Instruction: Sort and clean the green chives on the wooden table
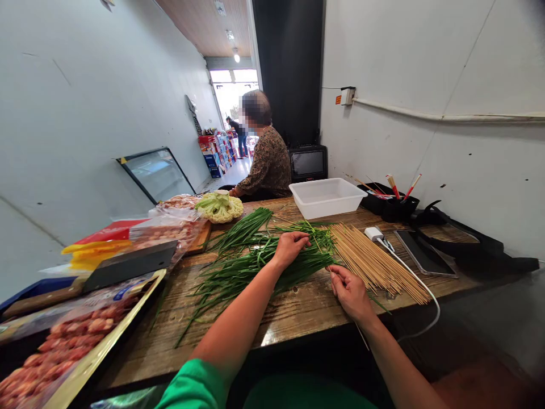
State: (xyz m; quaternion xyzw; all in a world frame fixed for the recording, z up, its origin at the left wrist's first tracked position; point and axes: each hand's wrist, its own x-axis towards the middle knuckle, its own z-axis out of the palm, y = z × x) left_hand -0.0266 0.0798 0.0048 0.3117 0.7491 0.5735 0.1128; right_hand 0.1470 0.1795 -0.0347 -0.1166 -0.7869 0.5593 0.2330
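Note:
My left hand (293, 247) is closed over the long green garlic chives (251, 267), its fingertips pinched close to their right-hand ends. Whether a leaf sits between those fingers, I cannot make out. In my right hand (349, 289) a thin skewer (363, 336) is gripped, its lower end slanting out below the wrist near the table's front edge. The right fingertips are beside the chive ends. Just right of both hands lies a wide spread of bamboo skewers (374, 261).
A white plastic tub (327, 199) stands at the back, with a cauliflower (220, 207) to its left. A cleaver (131, 266) and packed meat (63, 346) lie left. A charger (374, 233) and phone (424, 253) lie right. A person (270, 159) sits beyond the table.

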